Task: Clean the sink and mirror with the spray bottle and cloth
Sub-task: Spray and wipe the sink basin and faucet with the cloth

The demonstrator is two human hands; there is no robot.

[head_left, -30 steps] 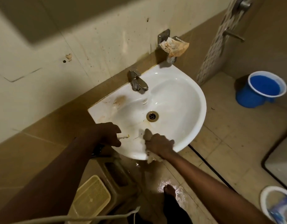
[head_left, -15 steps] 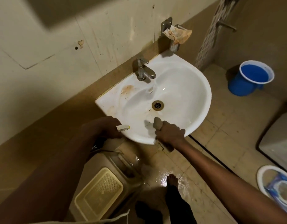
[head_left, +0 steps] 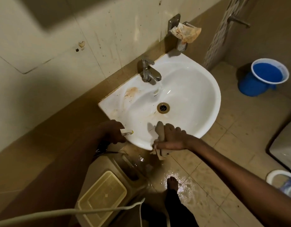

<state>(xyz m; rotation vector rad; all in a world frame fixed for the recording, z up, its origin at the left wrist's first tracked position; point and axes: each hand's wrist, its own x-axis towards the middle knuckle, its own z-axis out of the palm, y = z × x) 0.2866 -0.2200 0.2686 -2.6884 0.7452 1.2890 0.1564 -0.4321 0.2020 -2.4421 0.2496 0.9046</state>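
Right hand (head_left: 172, 138): shifted from inside the basin onto the near rim of the sink (head_left: 212, 89), gripping the cloth (head_left: 160, 130), whose end now hangs below the rim. Left hand (head_left: 112, 131): spray bottle (head_left: 127, 131) nozzle nudged slightly inward over the rim.

The white sink (head_left: 190, 95) was stained brown by its drain. A grey cloth (head_left: 160, 131) draped over its near rim; the spray bottle's nozzle (head_left: 126, 131) poked over the rim just left of it.

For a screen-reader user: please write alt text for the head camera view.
Seen from above, a right hand grips a grey cloth on the front rim of a stained white sink, while the left hand holds a spray bottle beside it. A blue bucket stands on the wet tiled floor.
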